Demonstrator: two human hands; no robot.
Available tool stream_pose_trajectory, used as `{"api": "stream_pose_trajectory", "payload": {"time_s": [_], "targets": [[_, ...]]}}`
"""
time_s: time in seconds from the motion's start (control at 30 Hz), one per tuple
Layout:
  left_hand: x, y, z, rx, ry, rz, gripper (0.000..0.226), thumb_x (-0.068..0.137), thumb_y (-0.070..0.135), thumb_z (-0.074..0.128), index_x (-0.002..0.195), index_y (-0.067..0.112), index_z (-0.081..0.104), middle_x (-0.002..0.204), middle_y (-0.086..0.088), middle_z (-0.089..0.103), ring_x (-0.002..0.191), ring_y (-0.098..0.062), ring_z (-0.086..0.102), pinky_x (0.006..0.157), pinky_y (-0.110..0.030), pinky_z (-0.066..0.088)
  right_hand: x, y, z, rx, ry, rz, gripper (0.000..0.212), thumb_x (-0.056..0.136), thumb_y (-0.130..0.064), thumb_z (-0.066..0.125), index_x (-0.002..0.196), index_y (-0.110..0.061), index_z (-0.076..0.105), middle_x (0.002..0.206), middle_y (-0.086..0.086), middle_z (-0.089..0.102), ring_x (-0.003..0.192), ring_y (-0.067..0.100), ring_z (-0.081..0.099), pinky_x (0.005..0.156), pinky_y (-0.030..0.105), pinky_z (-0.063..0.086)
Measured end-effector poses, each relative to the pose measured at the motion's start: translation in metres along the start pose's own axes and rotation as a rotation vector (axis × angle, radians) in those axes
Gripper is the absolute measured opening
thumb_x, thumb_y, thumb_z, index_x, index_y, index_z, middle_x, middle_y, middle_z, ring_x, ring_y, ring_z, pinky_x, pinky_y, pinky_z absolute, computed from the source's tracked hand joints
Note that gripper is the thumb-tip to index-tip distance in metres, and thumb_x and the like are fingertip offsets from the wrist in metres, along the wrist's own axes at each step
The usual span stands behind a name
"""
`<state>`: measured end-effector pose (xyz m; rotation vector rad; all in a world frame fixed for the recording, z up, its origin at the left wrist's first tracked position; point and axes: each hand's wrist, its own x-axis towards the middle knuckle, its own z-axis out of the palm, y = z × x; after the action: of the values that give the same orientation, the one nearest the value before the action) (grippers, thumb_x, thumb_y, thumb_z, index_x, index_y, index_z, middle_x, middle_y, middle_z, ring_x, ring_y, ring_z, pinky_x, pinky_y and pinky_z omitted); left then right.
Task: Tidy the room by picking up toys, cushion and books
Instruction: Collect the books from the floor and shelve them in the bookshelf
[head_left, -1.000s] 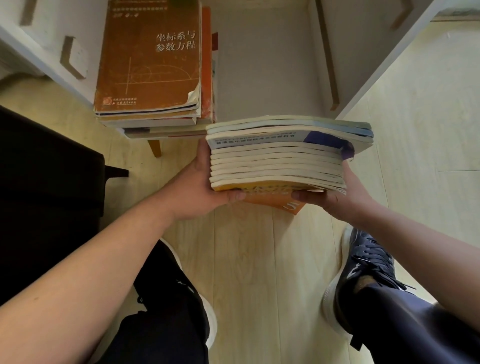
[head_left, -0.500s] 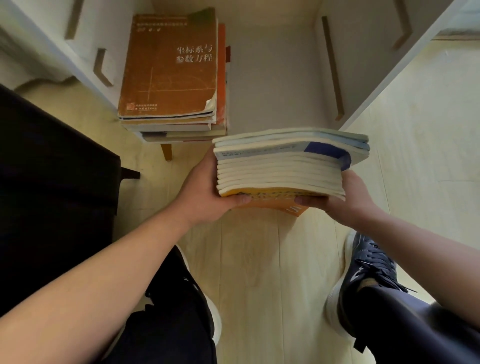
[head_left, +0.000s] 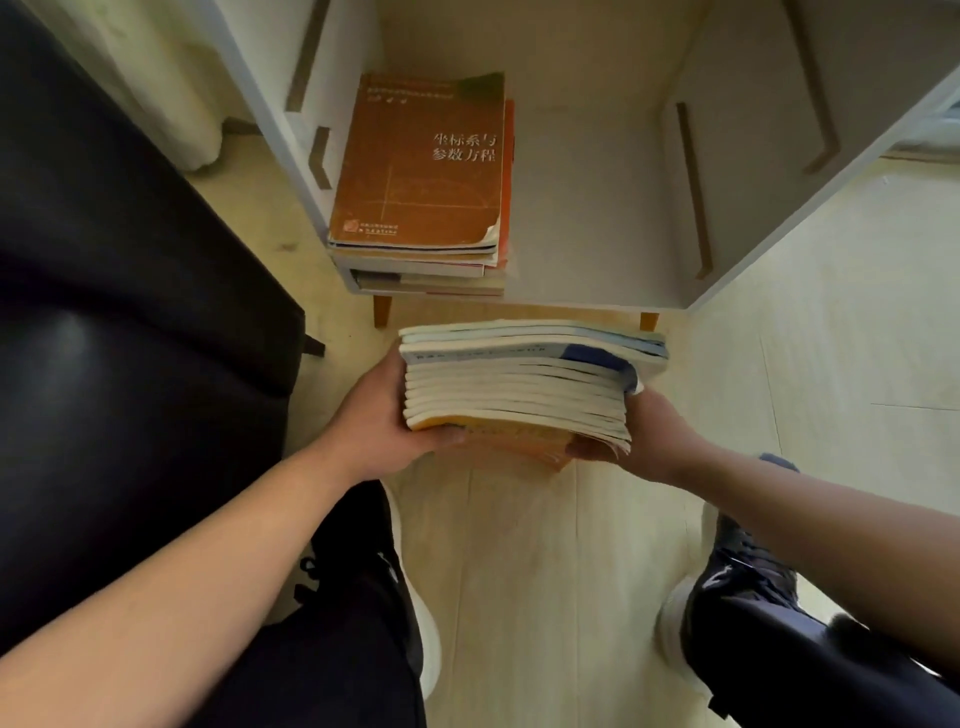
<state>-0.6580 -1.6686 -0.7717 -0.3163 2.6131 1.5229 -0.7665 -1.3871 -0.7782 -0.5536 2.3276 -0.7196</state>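
A thick stack of paperback books (head_left: 519, 384) hangs in the air just in front of a low white shelf unit (head_left: 587, 228). My left hand (head_left: 379, 421) grips the stack's left end, fingers curled under an orange bottom cover. My right hand (head_left: 649, 431) holds the right end from below. Inside the shelf's open compartment, on its left side, lies a second pile of books (head_left: 421, 176) topped by an orange-brown cover with white characters. The compartment's right half is bare white board.
A black padded seat or sofa (head_left: 130, 291) fills the left side. Pale wood flooring (head_left: 530, 571) lies below. My two dark shoes (head_left: 743, 577) stand on it near the bottom. The shelf stands on short wooden legs (head_left: 382, 309).
The view has shifted so the shelf compartment and its book pile appear lower and nearer the centre. The held stack stays between both hands, now just before the shelf's front edge.
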Motion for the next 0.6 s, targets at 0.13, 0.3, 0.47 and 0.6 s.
{"api": "stream_pose_trajectory", "payload": {"time_s": [0.13, 0.3, 0.47, 0.6], "targets": [[0.003, 0.0, -0.001, 0.015, -0.001, -0.007, 0.086, 0.063, 0.022, 0.094, 0.132, 0.028, 0.044, 0.117, 0.03, 0.053, 0.108, 0.024, 0.047, 0.088, 0.002, 0.036, 0.003, 0.009, -0.014, 0.012, -0.026, 0.187, 0.05, 0.084, 0.007, 0.063, 0.126, -0.018, 0.054, 0.106, -0.013, 0.054, 0.103, 0.013, 0.059, 0.078, 0.021, 0.048], [0.002, -0.001, -0.001, 0.024, -0.015, -0.046, 0.085, 0.063, 0.021, 0.093, 0.132, 0.031, 0.043, 0.115, 0.031, 0.052, 0.105, 0.025, 0.046, 0.086, 0.0, 0.037, 0.035, -0.004, -0.043, 0.274, 0.166, 0.057, 0.024, 0.083, -0.004, 0.073, 0.103, -0.015, 0.066, 0.106, 0.007, 0.067, 0.102, 0.031, 0.065, 0.085, 0.044, 0.058], [0.006, -0.005, -0.009, 0.011, -0.051, -0.097, 0.086, 0.062, 0.019, 0.094, 0.134, 0.025, 0.048, 0.12, 0.017, 0.06, 0.114, 0.01, 0.054, 0.1, -0.022, 0.047, 0.087, -0.031, -0.081, 0.429, 0.104, 0.202, 0.02, 0.092, 0.0, 0.066, 0.111, -0.003, 0.071, 0.113, 0.015, 0.071, 0.095, 0.025, 0.07, 0.08, 0.031, 0.061], [0.009, -0.009, -0.021, 0.029, -0.087, -0.095, 0.092, 0.056, 0.039, 0.094, 0.135, 0.027, 0.049, 0.124, 0.011, 0.062, 0.121, -0.008, 0.056, 0.104, -0.044, 0.049, 0.12, -0.069, -0.086, 0.674, -0.115, 0.409, 0.038, 0.097, -0.034, 0.065, 0.124, -0.007, 0.062, 0.117, 0.014, 0.073, 0.099, 0.027, 0.074, 0.093, 0.039, 0.056]]}}
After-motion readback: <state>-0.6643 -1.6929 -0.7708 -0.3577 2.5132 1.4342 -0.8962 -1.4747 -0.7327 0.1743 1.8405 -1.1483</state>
